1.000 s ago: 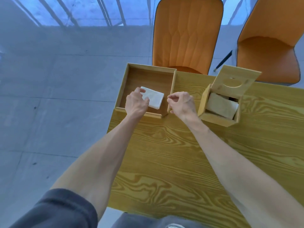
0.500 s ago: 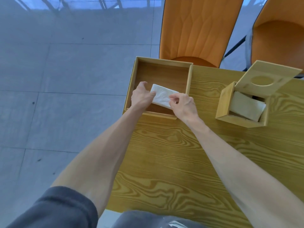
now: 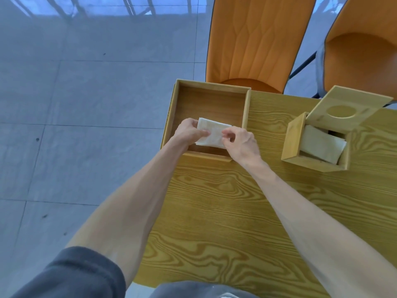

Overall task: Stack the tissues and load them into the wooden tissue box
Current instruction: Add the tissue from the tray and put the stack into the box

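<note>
A folded white tissue (image 3: 211, 132) sits low inside an open wooden tray (image 3: 171, 110) at the table's far left corner. My left hand (image 3: 188, 132) pinches the tissue's left side and my right hand (image 3: 241, 141) pinches its right side, both reaching over the tray's near wall. To the right stands the wooden tissue box (image 3: 293, 139), its lid (image 3: 345, 108) with a round hole tipped up and back. A stack of tissues (image 3: 320, 145) lies slanted inside that box.
The wooden table (image 3: 236, 211) has its left edge just beside the tray, with grey tiled floor (image 3: 86, 104) beyond. Two orange chairs (image 3: 255, 39) stand behind the table's far edge.
My right hand has come from the tray's right wall onto the tissue, and both hands now grip it. The view has shifted, so the tray and box appear further right.
</note>
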A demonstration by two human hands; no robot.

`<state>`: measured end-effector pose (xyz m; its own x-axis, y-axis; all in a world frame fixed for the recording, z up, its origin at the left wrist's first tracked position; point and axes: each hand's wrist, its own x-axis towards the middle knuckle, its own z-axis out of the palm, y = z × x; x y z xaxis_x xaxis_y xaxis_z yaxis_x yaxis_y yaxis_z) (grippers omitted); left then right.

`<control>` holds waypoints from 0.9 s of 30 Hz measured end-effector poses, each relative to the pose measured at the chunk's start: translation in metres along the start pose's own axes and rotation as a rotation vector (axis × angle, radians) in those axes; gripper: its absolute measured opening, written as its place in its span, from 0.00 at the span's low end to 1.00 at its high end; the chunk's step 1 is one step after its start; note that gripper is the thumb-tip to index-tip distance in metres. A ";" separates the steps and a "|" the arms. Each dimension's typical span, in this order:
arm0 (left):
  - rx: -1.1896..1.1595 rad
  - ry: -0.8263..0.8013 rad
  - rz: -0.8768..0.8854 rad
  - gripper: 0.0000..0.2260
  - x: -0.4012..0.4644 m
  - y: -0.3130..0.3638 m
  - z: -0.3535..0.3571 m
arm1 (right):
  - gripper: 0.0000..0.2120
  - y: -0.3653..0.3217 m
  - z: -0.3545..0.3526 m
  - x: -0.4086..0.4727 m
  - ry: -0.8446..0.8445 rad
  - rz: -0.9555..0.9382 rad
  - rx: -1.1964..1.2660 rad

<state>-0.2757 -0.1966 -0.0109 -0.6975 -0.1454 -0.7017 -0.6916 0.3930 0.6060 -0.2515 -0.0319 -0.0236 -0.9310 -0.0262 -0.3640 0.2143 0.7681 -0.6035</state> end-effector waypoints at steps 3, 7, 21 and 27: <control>-0.049 -0.023 0.035 0.23 -0.007 -0.001 -0.004 | 0.14 0.003 -0.002 0.000 0.044 -0.025 -0.047; -0.052 -0.084 0.129 0.25 -0.015 -0.006 -0.011 | 0.25 0.004 -0.009 0.005 0.105 -0.103 -0.114; 0.290 -0.040 0.366 0.17 -0.020 -0.030 -0.013 | 0.16 0.006 -0.015 0.001 0.010 -0.276 -0.224; 0.311 0.061 0.443 0.12 -0.022 -0.031 -0.013 | 0.12 0.009 -0.014 -0.004 0.094 -0.304 -0.183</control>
<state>-0.2412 -0.2173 -0.0099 -0.9256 0.0468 -0.3755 -0.2469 0.6772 0.6931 -0.2503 -0.0158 -0.0179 -0.9689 -0.2187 -0.1155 -0.1249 0.8359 -0.5344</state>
